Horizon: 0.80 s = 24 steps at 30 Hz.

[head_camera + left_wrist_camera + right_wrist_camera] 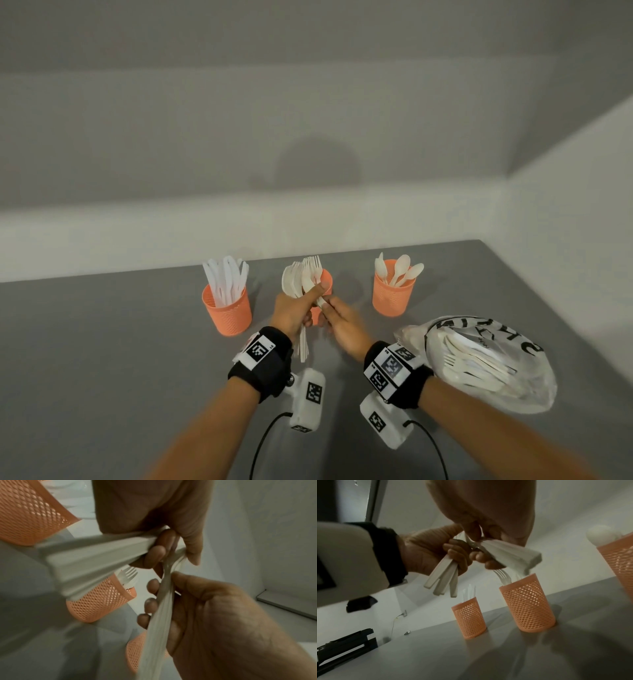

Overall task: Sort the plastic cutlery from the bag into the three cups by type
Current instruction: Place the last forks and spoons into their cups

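Observation:
Three orange mesh cups stand in a row: the knife cup (227, 310) on the left, the fork cup (325, 279) in the middle, the spoon cup (393, 296) on the right. My left hand (296, 308) grips a bundle of white cutlery (297, 278) in front of the fork cup, heads up and handles (443, 577) hanging below the fist. My right hand (340, 323) pinches the handle of a piece (158, 615) that still sits in that bundle; its type is hidden. The plastic bag (489, 359) lies at the right with more cutlery inside.
The cups stand on a grey table (120, 342) near its back edge, with a white wall behind. A black device (346, 646) lies at the table's far left. Cables trail from both wrist cameras toward me.

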Available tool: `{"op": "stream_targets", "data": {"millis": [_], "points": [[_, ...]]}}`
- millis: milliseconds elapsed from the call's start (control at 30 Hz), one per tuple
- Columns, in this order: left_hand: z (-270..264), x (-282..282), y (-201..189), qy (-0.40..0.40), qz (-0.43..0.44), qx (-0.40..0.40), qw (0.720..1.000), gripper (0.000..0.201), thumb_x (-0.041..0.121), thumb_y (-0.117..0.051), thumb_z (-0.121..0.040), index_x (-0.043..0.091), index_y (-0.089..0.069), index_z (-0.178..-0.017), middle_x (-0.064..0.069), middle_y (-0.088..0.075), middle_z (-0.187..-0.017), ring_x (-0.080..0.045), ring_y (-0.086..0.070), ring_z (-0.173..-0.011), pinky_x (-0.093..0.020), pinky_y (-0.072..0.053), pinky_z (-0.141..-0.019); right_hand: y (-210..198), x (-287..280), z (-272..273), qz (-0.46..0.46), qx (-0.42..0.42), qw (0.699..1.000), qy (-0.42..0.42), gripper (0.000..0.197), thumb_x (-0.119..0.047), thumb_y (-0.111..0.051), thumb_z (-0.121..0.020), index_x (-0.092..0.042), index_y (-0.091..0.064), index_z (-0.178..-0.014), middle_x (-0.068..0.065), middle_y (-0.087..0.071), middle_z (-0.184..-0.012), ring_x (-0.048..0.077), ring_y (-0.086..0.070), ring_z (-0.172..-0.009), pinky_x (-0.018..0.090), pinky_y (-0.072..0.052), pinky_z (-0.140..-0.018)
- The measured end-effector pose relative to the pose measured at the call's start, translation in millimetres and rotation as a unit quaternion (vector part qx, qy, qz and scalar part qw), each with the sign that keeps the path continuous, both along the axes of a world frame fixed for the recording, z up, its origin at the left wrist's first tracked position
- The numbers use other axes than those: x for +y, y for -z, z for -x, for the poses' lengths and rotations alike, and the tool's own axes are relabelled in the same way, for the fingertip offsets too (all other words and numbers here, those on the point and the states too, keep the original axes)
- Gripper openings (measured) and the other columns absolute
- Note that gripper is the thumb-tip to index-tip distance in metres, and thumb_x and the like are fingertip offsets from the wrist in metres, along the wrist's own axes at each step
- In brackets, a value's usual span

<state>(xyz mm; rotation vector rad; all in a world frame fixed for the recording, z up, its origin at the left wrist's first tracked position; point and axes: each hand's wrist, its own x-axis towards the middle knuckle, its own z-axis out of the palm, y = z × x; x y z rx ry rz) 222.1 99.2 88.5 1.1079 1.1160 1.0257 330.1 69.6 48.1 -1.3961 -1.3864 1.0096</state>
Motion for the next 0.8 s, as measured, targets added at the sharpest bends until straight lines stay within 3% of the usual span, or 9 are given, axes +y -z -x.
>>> {"op": "stream_targets", "data": {"millis": [133, 200, 300, 400, 467, 533, 600, 700, 800], "points": [[3.9, 0.5, -2.0, 0.045, -0.044, 0.016, 0.998, 0.022, 0.022, -0.066, -0.084, 0.007, -0.057, -0.070, 0.005, -0.046, -0.038, -0.006, -0.034, -0.031, -0.018, -0.030, -0.036, -9.5, 2.2, -3.5, 0.011, 0.010, 1.000, -0.022, 0.012, -0.014, -0.044, -0.093, -0.021, -0.054, -0.094, 0.001, -0.061, -0.076, 0.013, -0.060, -0.074, 0.032, -0.048, -0.080], [3.9, -0.6, -5.6, 0.063, -0.059, 0.032, 0.996, 0.023, 0.020, -0.064, -0.085, 0.008, -0.058, -0.067, 0.006, -0.045, -0.035, -0.006, -0.035, -0.030, -0.016, -0.031, -0.036, -15.8, 5.2, -2.0, 0.018, 0.028, 0.999, -0.043, 0.036, -0.017, -0.050, -0.078, -0.016, -0.048, -0.114, 0.009, -0.064, -0.090, 0.024, -0.064, -0.088, 0.037, -0.052, -0.088], [-0.6, -2.2, -11.6, 0.074, -0.083, 0.041, 0.993, 0.024, 0.017, -0.063, -0.087, 0.007, -0.059, -0.066, 0.005, -0.045, -0.034, -0.004, -0.036, -0.028, -0.014, -0.032, -0.034, -32.3, 7.1, -3.3, 0.054, 0.101, 0.992, -0.060, 0.053, 0.003, -0.045, -0.081, -0.012, -0.034, -0.130, 0.010, -0.061, -0.082, 0.021, -0.063, -0.070, 0.026, -0.054, -0.070], [-4.8, -1.3, -15.0, 0.108, -0.106, 0.037, 0.988, 0.022, 0.020, -0.061, -0.088, -0.001, -0.062, -0.089, 0.000, -0.048, -0.039, -0.006, -0.040, -0.030, -0.015, -0.031, -0.033, -42.7, 11.3, -11.4, 0.076, 0.108, 0.989, -0.071, 0.052, 0.003, -0.042, -0.072, -0.003, -0.043, -0.124, 0.011, -0.058, -0.072, 0.019, -0.057, -0.062, 0.020, -0.047, -0.057], [-7.8, 1.4, -14.5, 0.124, -0.115, 0.038, 0.985, 0.026, 0.022, -0.061, -0.088, -0.002, -0.062, -0.100, -0.005, -0.051, -0.044, -0.008, -0.043, -0.031, -0.016, -0.031, -0.032, -43.9, 12.0, -14.8, 0.085, 0.095, 0.989, -0.075, 0.043, -0.002, -0.040, -0.067, 0.005, -0.052, -0.107, 0.012, -0.054, -0.067, 0.020, -0.054, -0.060, 0.018, -0.043, -0.056], [-11.6, 4.1, -14.7, 0.131, -0.127, 0.038, 0.983, 0.028, 0.024, -0.060, -0.089, -0.004, -0.062, -0.091, -0.007, -0.054, -0.044, -0.010, -0.040, -0.029, -0.016, -0.030, -0.033, -45.6, 12.3, -17.8, 0.098, 0.090, 0.989, -0.065, 0.023, -0.008, -0.039, -0.063, -0.002, -0.052, -0.081, 0.012, -0.049, -0.065, 0.025, -0.049, -0.063, 0.021, -0.039, -0.056], [-16.1, 5.5, -14.2, 0.141, -0.126, 0.030, 0.982, 0.029, 0.025, -0.055, -0.092, -0.001, -0.058, -0.079, -0.001, -0.049, -0.039, -0.009, -0.035, -0.028, -0.017, -0.029, -0.034, -49.8, 11.5, -25.3, 0.104, 0.095, 0.989, -0.047, 0.012, -0.002, -0.040, -0.068, -0.009, -0.049, -0.069, 0.009, -0.045, -0.060, 0.020, -0.046, -0.056, 0.024, -0.037, -0.057], [-16.6, 12.0, -4.0, 0.108, -0.067, -0.006, 0.992, 0.027, 0.021, -0.047, -0.097, 0.005, -0.053, -0.076, 0.007, -0.034, -0.036, -0.007, -0.031, -0.030, -0.019, -0.030, -0.038, -46.7, 18.3, -48.7, 0.118, 0.124, 0.985, 0.027, 0.030, 0.016, -0.032, -0.080, -0.005, -0.053, -0.081, 0.005, -0.041, -0.058, 0.013, -0.041, -0.053, 0.023, -0.037, -0.057], [-6.1, 31.6, 10.8, 0.010, -0.015, -0.013, 1.000, 0.036, 0.023, -0.045, -0.097, 0.011, -0.049, -0.063, 0.008, -0.039, -0.036, -0.005, -0.037, -0.031, -0.026, -0.033, -0.048, -47.5, 29.3, -74.1, 0.100, 0.199, 0.968, 0.115, 0.034, 0.021, -0.025, -0.081, -0.006, -0.046, -0.082, 0.008, -0.039, -0.064, 0.016, -0.042, -0.058, 0.025, -0.041, -0.059]]}}
